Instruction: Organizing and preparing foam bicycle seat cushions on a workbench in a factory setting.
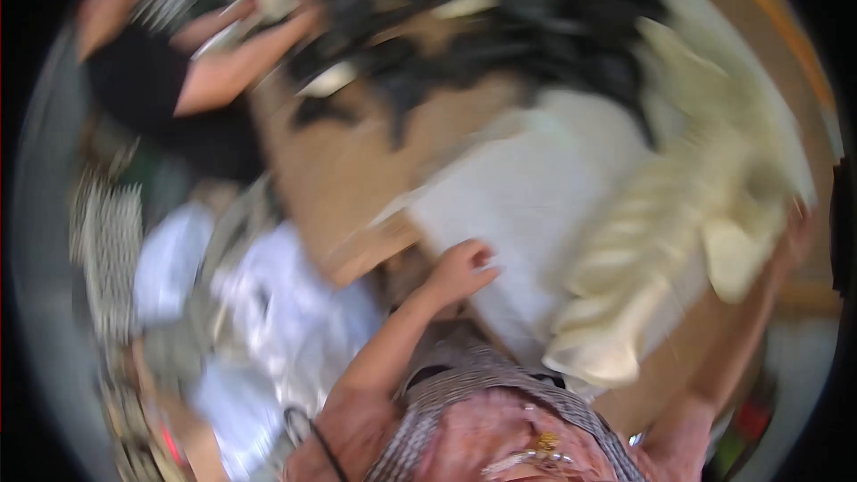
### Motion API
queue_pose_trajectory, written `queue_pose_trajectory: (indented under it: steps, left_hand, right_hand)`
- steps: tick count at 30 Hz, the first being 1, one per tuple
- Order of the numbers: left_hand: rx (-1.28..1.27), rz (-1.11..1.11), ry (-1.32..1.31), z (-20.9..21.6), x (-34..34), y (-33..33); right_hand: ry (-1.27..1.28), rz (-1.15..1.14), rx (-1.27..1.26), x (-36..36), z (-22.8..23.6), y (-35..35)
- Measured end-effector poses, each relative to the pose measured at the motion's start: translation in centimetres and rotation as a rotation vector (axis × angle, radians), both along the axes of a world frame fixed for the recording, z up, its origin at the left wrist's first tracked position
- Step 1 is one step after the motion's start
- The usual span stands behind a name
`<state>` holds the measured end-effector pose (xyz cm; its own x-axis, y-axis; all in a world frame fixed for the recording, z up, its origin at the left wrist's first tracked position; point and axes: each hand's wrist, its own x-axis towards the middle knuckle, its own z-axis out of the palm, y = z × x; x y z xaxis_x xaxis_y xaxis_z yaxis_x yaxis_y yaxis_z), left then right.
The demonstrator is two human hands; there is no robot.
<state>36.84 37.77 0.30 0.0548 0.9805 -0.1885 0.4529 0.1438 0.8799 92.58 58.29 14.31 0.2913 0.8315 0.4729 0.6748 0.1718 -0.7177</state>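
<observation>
On the white sheet (509, 205), cream pieces (629, 245) are heaped next to the right hand (797, 225), whose blurry grip cannot be told, while the left hand (462, 270) is loosely curled, seemingly empty, and the heap might be tipped by a bump.

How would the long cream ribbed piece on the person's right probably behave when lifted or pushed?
The cream ribbed piece may hold some shape, since its ridges look moulded. It seems unlikely to roll, being broad and irregular in outline. Its loose-looking side lobe might swing when lifted. Blur hides its surface, so slipperiness is unclear.
</observation>
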Motion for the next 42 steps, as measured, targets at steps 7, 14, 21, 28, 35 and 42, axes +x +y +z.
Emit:
queue_pose_trajectory:
  steps: [7, 14, 21, 28, 35, 42]
  left_hand:
    - [0.312, 0.731, -0.175, 2.3, -13.9, -9.5]
    - [0.396, 1.451, 0.403, 0.9, -34.3, -32.2]
    - [-0.080, 0.863, 1.146, -2.6, -48.3, -37.0]
    - [-0.707, 0.403, 0.801, -12.0, -46.5, -54.2]
    - [-0.687, 1.196, 0.608, -8.6, -48.5, -50.5]
    - [0.055, 1.250, 0.413, -16.3, -56.2, -39.9]
  right_hand:
    - [-0.019, 0.663, 0.021, -29.2, 1.5, -11.1]
    - [0.256, 1.279, -0.413, -58.6, -2.7, -22.8]
    - [0.109, 1.924, -0.281, -85.7, -3.4, -37.0]
    - [-0.647, 1.974, -0.421, -107.0, -18.3, -46.7]
    - [-1.648, 1.900, -0.493, -118.4, -33.1, -45.2]
    - [-0.950, 1.738, 0.078, -127.0, -30.4, -43.8]
